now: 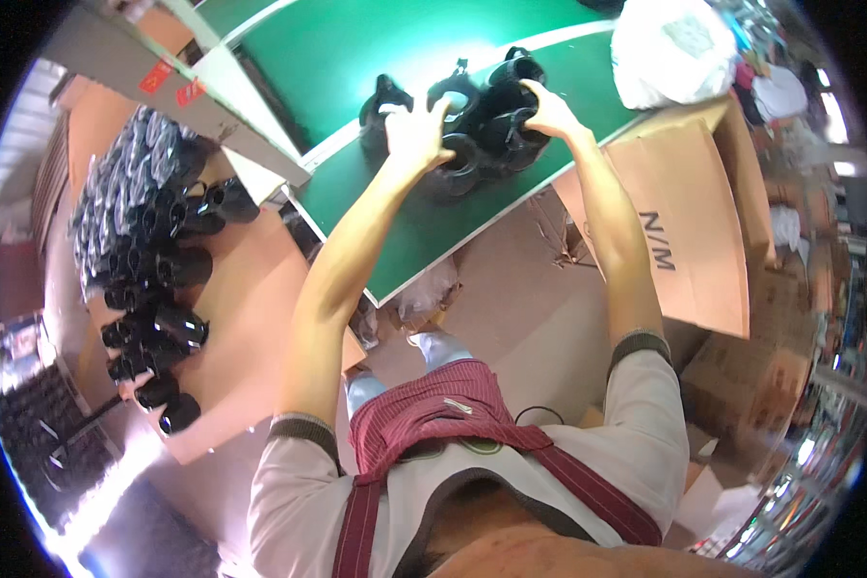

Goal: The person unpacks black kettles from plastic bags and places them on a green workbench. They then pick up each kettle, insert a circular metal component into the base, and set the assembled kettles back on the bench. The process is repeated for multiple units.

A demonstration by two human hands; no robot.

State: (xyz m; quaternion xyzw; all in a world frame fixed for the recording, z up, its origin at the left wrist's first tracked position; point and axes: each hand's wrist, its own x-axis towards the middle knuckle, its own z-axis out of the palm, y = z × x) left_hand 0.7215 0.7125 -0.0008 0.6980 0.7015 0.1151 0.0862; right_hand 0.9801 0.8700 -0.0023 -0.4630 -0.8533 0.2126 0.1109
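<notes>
A tight cluster of black mugs (459, 159) stands on the green table (419, 246), near its front edge. They are glossy, and several have their round openings facing up. My left hand (416, 140) reaches over the left side of the cluster, fingers spread and thumb apart, touching the mugs there. Against the right side, my right hand (555, 116) curves with thumb and forefinger apart beside a black mug (517, 69) at the back. Its other fingers are partly hidden. Neither hand lifts a mug.
On the brown board (246, 332) at left stand several more black mugs (178, 323), beside a stack of plastic-wrapped ones (125, 193). A grey post (231, 125) rises between the tables. At right are an open cardboard box (679, 222) and a white plastic bag (672, 53).
</notes>
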